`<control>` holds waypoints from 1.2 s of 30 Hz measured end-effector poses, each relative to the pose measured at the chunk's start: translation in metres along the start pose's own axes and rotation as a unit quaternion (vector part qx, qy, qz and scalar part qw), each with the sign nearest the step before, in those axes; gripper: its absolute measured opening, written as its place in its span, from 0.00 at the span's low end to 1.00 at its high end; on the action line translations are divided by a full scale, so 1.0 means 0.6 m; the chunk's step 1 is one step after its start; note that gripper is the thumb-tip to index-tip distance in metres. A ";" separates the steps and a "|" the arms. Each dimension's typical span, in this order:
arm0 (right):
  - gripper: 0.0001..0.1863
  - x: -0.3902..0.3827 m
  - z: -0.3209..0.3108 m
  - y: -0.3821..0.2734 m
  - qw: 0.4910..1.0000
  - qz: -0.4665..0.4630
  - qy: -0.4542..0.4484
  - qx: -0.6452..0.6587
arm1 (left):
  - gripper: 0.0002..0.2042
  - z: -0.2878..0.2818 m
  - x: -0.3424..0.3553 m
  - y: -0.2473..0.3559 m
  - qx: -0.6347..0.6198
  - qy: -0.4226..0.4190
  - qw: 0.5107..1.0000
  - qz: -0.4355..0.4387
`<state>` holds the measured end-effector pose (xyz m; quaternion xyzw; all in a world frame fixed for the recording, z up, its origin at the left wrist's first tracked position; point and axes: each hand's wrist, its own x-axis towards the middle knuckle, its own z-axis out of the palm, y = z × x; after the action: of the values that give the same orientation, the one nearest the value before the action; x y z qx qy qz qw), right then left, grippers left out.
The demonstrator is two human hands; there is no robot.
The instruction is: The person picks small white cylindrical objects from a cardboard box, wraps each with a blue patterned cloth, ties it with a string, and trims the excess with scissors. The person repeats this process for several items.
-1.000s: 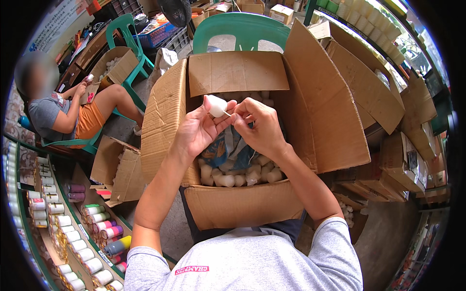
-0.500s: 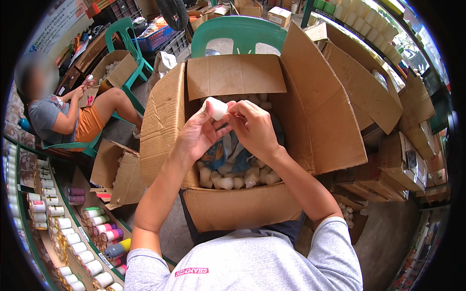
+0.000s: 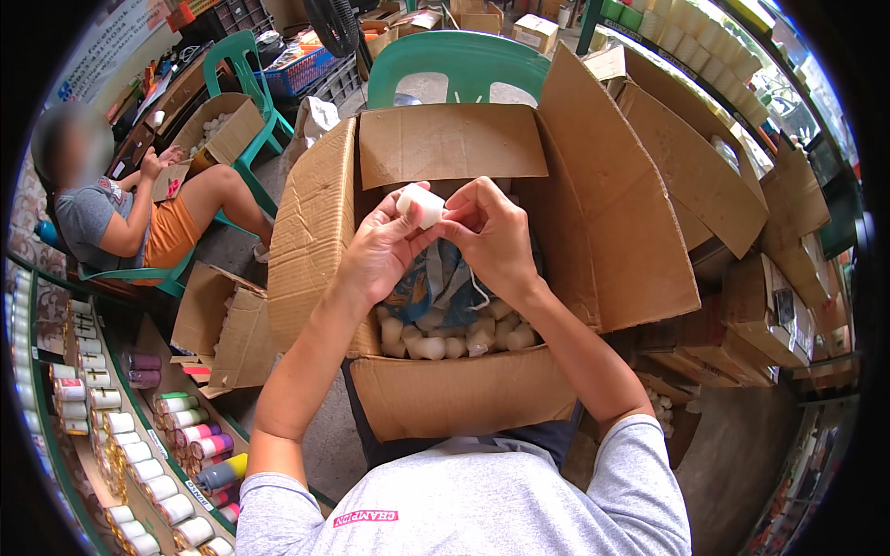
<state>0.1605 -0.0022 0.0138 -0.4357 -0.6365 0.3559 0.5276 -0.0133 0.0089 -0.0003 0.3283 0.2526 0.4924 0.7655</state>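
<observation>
Holding a white rounded piece [image 3: 422, 202], tilted, in the left hand [image 3: 382, 245], up over an open cardboard box [image 3: 464, 394]. Turned to another angle since a second ago, and no longer showing the thin white strand then running toward the right hand [image 3: 491, 233]. Suggests close fingertip work at the piece's right end, though cannot tell whether the strand is now inside, covered or free. Closed around the piece with left thumb and fingers, in a light grip. Pinched together at the right thumb and fingertips, touching or just beside the piece, with whatever lies in that grip hidden. Below the right hand, a loose white cord [image 3: 476, 285]; near it, blue plastic [image 3: 413, 295]. Inside the box, along the near side, more white pieces [image 3: 431, 348]. Beyond, a green chair [image 3: 464, 57]; leftward, a seated co-worker [image 3: 171, 222]; rightward, stacked cartons [image 3: 771, 292].
</observation>
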 end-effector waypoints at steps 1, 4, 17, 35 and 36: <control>0.15 -0.001 0.001 0.003 1.000 -0.003 -0.003 0.000 | 0.22 0.003 -0.001 0.000 0.008 -0.004 1.000 -0.005; 0.19 0.001 0.000 0.000 1.000 -0.014 0.006 -0.015 | 0.21 0.016 -0.006 -0.003 0.028 0.046 0.998 0.037; 0.11 0.028 -0.046 0.009 0.972 -0.185 -0.077 -0.123 | 0.16 0.024 -0.014 -0.001 0.210 -0.009 0.977 -0.032; 0.04 0.008 -0.025 0.010 0.992 -0.081 -0.091 -0.042 | 0.11 0.015 -0.003 -0.005 0.315 0.072 0.946 -0.003; 0.04 0.007 -0.024 0.005 0.985 -0.127 -0.089 -0.080 | 0.11 0.014 -0.004 -0.003 0.306 0.072 0.949 -0.003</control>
<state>0.1748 0.0026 0.0155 -0.3585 -0.7576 0.2716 0.4731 -0.0074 0.0040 0.0038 0.5098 0.4466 0.4117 0.6092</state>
